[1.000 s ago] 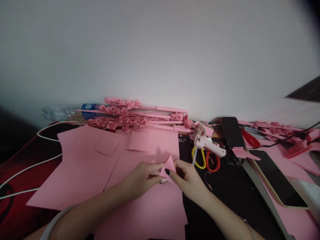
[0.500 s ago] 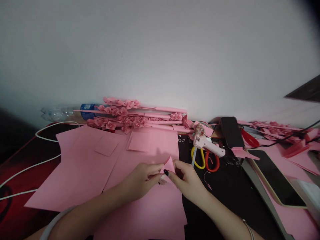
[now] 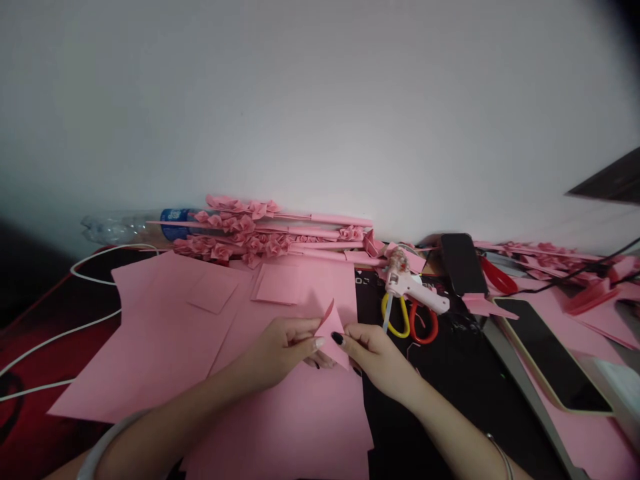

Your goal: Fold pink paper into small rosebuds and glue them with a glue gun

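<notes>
A small folded piece of pink paper (image 3: 333,332) is pinched from both sides just above the desk. My left hand (image 3: 286,345) grips its left edge with thumb and fingers closed. My right hand (image 3: 375,352) pinches its right side, dark-nailed thumb on top. Its upper flap curls up to a point. Under the hands lie large pink paper sheets (image 3: 200,347), with two smaller pink squares (image 3: 278,283) resting on them further back.
A pink glue gun (image 3: 413,285) lies over yellow and red scissors (image 3: 410,319) to the right. Paper rose stems (image 3: 270,233) and a plastic bottle (image 3: 135,225) line the wall. A phone (image 3: 550,350), a black device (image 3: 463,264) and white cables (image 3: 75,327) are around.
The hands have drawn slightly apart and the folded paper has opened a little, its top flap now curling up to the left. The paper sits lower, nearer the sheets.
</notes>
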`<state>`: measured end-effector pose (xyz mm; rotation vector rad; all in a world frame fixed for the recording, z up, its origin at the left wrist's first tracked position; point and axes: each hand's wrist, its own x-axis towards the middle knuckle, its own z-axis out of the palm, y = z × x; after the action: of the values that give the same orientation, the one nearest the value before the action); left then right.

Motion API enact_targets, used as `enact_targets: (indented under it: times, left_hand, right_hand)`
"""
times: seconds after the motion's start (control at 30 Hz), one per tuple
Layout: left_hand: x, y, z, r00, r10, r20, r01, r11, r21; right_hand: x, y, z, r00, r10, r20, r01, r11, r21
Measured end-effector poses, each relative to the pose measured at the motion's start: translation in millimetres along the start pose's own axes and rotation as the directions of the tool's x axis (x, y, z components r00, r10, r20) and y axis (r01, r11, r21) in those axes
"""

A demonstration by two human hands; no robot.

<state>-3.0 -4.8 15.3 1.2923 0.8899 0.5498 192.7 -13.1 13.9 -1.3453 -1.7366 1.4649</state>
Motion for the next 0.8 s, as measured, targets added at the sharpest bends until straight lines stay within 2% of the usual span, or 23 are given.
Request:
enact_targets:
  times: [0.07, 0.23, 0.4, 0.53, 0.63, 0.8]
  left_hand:
    - [0.2, -0.5, -0.5, 1.000, 0.004, -0.015, -0.004, 1.000, -0.006]
    - [2.5, -2.1, -2.4, 0.997, 0.011, -0.075, -0.013, 0.999, -0.035]
    - [3.0, 2.4, -4.1, 0.991, -0.004, -0.134, -0.006, 0.997, -0.071]
    - [3.6, 4.4, -5.3, 0.984, 0.002, -0.176, -0.017, 0.996, -0.085]
    - [4.3, 0.5, -6.1, 0.988, 0.010, -0.152, -0.022, 0.997, -0.077]
    - [1.7, -7.0, -3.3, 0.999, 0.031, -0.028, -0.030, 0.998, 0.061]
  right_hand:
    - [-0.2, -0.7, -0.1, 1.000, -0.004, 0.023, 0.004, 1.000, -0.012]
    - [0.0, -2.1, -0.4, 1.000, 0.014, -0.009, -0.015, 0.999, -0.051]
    - [-0.7, -2.1, -0.5, 1.000, -0.030, 0.000, 0.030, 0.998, -0.049]
    - [-0.6, -3.1, 0.3, 0.999, -0.036, -0.002, 0.036, 0.992, -0.119]
    - [0.2, -4.8, -0.2, 0.999, -0.037, 0.023, 0.039, 0.992, -0.118]
    - [0.6, -2.4, -0.4, 0.997, -0.069, -0.046, 0.068, 0.997, -0.032]
